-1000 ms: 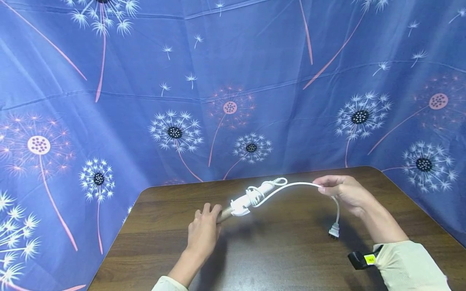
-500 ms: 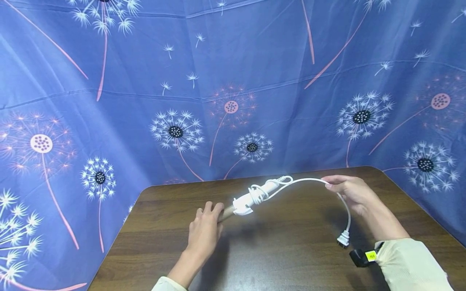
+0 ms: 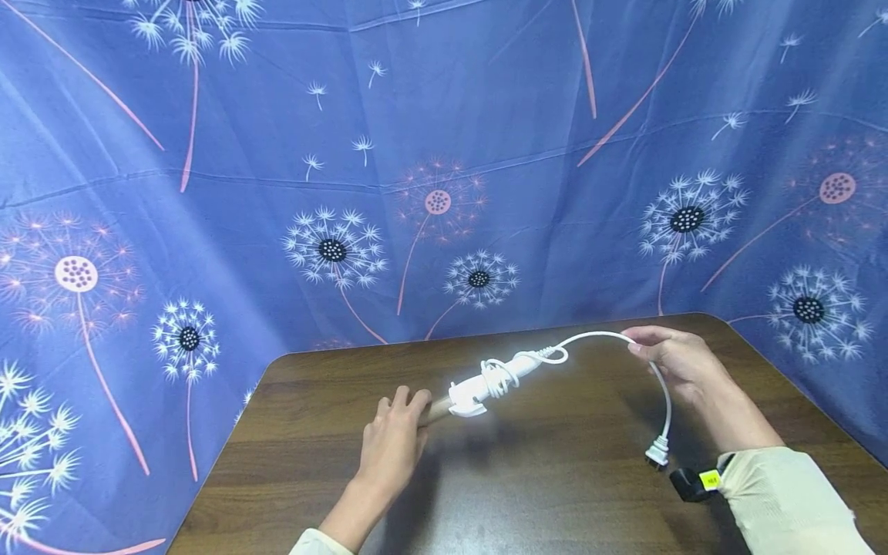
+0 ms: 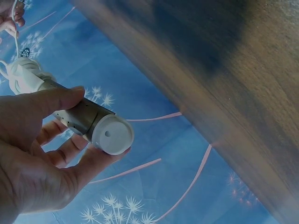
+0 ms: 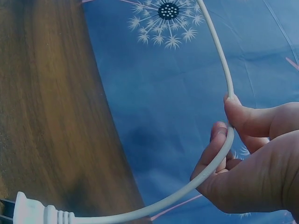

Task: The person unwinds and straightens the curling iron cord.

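A white-handled curling iron (image 3: 472,395) is held tilted above the table, its cord looped round the handle. My left hand (image 3: 390,451) grips its metallic barrel (image 4: 83,115). In the left wrist view, the thumb and fingers curl round that barrel near its round white end cap (image 4: 113,135). To the right, my right hand (image 3: 683,366) pinches the white cord (image 3: 597,334) between thumb and fingers, drawing it into an arch. Below that pinch the free end hangs down to a two-pronged plug (image 3: 657,452), which also shows in the right wrist view at lower left.
The brown wood-grain table (image 3: 555,478) has rounded far corners. Behind it hangs a blue cloth (image 3: 541,216) printed with dandelions. A black camera with a yellow label (image 3: 694,484) sits on the right wrist, at the cuff of a pale sleeve (image 3: 787,493).
My right hand has moved a little rightward and the cord with it. The plug hangs lower and farther right. The curling iron has shifted slightly right; the left hand keeps its grip.
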`<state>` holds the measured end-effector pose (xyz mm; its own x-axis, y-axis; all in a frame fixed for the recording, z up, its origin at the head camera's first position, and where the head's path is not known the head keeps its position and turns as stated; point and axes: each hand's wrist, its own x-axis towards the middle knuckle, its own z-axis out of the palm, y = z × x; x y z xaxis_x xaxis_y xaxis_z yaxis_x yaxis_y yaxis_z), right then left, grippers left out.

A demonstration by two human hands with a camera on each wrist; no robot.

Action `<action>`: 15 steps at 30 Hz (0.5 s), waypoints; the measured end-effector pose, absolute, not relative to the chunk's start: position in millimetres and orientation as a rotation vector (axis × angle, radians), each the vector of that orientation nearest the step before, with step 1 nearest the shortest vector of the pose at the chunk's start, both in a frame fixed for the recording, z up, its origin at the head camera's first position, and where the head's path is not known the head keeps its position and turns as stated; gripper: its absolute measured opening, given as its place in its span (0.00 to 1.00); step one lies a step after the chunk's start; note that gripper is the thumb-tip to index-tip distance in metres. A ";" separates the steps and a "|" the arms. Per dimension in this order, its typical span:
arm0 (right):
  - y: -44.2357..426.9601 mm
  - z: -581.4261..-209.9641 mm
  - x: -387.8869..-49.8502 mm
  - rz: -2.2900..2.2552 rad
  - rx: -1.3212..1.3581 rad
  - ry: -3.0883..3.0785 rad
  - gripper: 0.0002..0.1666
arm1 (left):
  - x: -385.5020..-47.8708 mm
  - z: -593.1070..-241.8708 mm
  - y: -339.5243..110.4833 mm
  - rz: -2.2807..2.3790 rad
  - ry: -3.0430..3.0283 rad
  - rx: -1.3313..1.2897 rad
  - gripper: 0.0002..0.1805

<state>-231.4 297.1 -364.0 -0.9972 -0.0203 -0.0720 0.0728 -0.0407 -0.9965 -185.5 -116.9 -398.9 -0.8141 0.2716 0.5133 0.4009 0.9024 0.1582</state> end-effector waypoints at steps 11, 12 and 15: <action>300.0 -360.9 -232.0 -2.256 0.046 2.095 0.17 | -185.8 -400.9 -117.6 -0.340 -2.575 -0.482 0.25; 300.2 -360.8 -231.6 -2.258 0.045 2.100 0.17 | -185.8 -401.2 -117.6 -0.339 -2.577 -0.483 0.25; 300.8 -360.0 -230.2 -2.287 0.041 2.100 0.17 | -185.5 -402.9 -117.6 -0.332 -2.582 -0.491 0.25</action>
<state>-230.2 300.8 -360.0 -0.9990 -0.0092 -0.0445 0.0451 -0.0851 -0.9954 -185.5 -117.6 -402.9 -0.8164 0.2808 0.5047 0.3994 0.9057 0.1422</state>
